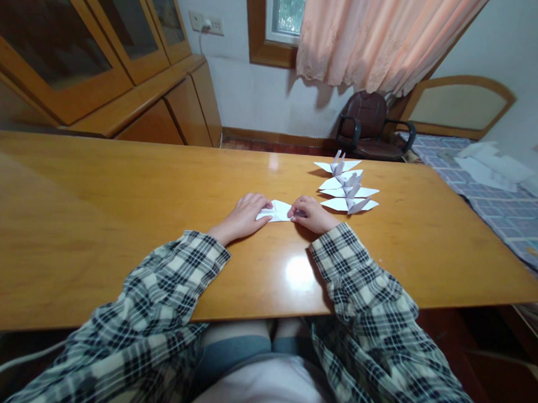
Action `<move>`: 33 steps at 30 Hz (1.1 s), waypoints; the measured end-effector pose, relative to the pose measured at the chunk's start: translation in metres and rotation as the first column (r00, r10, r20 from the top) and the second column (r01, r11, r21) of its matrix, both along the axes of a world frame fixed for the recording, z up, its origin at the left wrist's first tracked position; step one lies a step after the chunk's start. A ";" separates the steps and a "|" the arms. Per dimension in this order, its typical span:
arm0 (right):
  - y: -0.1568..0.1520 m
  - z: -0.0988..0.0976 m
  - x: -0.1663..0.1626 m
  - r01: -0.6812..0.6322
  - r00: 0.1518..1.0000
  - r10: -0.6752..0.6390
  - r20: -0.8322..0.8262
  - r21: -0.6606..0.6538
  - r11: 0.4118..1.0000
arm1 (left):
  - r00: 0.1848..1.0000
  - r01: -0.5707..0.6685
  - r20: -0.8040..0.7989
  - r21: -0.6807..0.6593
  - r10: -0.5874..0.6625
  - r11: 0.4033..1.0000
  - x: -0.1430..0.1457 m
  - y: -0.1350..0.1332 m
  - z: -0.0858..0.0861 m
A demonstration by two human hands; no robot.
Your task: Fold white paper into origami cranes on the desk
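A small folded piece of white paper (279, 210) lies on the wooden table (161, 184) between my two hands. Over its left end rests my left hand (251, 214), fingers and thumb pressing the paper against the tabletop. My right hand (312, 214) pinches the paper's right end between thumb and curled fingers. Creases and layered edges show near my left fingertips; the parts under my fingers are hidden. Just beyond my right hand stand several white paper cranes (350, 204) in a close row, wings spread.
A brown office chair (371, 125) stands behind the table's far edge. To the right is a bed with a checked cover (490, 195) and loose white papers (494, 165). Wooden cabinets (134, 92) line the left, and a pink curtain (372, 38) hangs at the window.
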State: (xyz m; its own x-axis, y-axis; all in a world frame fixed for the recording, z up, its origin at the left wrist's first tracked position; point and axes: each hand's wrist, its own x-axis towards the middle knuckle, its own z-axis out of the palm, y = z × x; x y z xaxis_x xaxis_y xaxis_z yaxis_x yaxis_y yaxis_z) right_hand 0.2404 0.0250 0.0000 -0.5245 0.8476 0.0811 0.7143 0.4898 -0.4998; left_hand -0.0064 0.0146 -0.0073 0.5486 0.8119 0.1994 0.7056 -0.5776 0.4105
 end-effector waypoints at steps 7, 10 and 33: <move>-0.004 -0.001 -0.018 0.167 0.986 -0.167 -0.004 0.080 0.983 | 0.985 -0.160 -0.055 0.106 0.166 0.981 0.018 -0.007 -0.002; -0.009 -0.006 -0.034 0.274 0.957 -0.287 0.043 0.188 0.943 | 0.976 -0.198 -0.057 0.146 0.208 0.969 0.021 -0.006 -0.007; -0.003 -0.010 -0.041 0.245 0.970 -0.242 -0.036 0.196 0.950 | 0.974 -0.208 -0.054 0.177 0.220 0.962 0.024 -0.006 -0.007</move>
